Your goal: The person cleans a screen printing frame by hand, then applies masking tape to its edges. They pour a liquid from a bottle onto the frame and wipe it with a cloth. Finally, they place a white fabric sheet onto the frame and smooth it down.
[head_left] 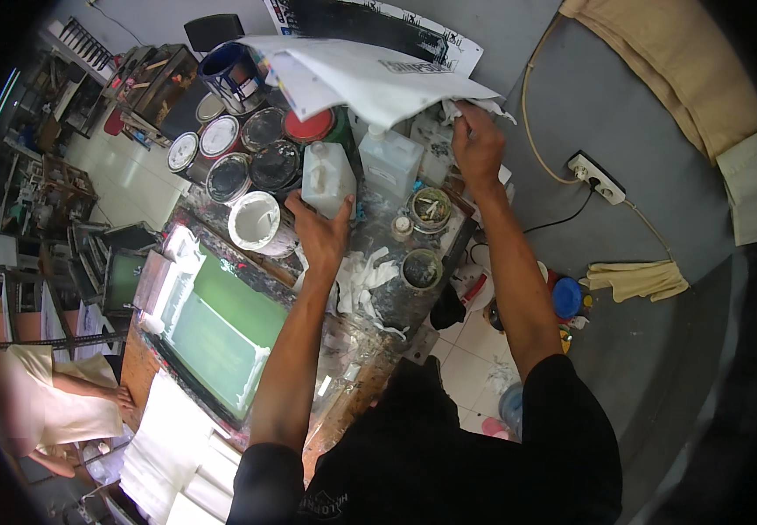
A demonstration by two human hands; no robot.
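Low against a translucent white jerrycan (327,179), my left hand (320,234) has its thumb and fingers around the container's near end. My right hand (480,147) is farther right, closed at the near edge of a large white printed sheet (369,83). Crumpled white material (452,111) shows beside its fingers; what exactly they grip is hidden. Under the sheet stands a second white jerrycan (390,164), between my two hands. An open white-rimmed paint pot (256,220) sits left of my left hand.
Several paint cans (221,136) crowd the far left of the stained table. A framed green printing screen (230,315) lies left of my left forearm, and crumpled white rags (365,276) lie between my arms. A power strip (597,178) is on the right. Another person (68,394) stands lower left.
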